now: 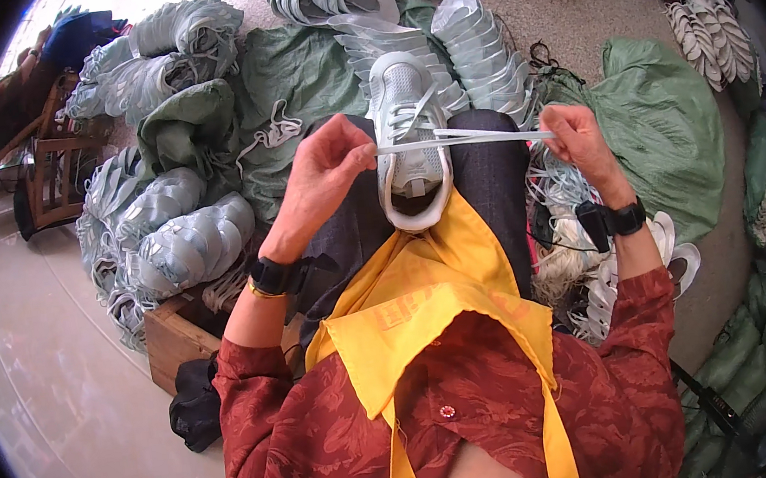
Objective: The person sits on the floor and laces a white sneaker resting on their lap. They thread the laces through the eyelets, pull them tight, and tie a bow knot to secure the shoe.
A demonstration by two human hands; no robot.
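A pale grey-white sneaker (400, 74) rests between my knees, toe pointing away from me and its opening toward my body. Its light shoelace (494, 137) is threaded through the eyelets and stretched sideways across the shoe. My left hand (331, 167) pinches the lace on the left, close beside the shoe. Farther out, over my right knee, my right hand (584, 145) has its fingers closed on the lace at the right. The yellow apron (467, 239) lies in my lap, just below the shoe's heel.
Stacks of pale shoe uppers (192, 240) lie to the left, with more uppers (478, 47) ahead. A green sack (657, 135) and a heap of white laces (564, 253) are on the right. By my left elbow stands a wooden box (170, 345). Green cloth (296, 75) covers the floor ahead.
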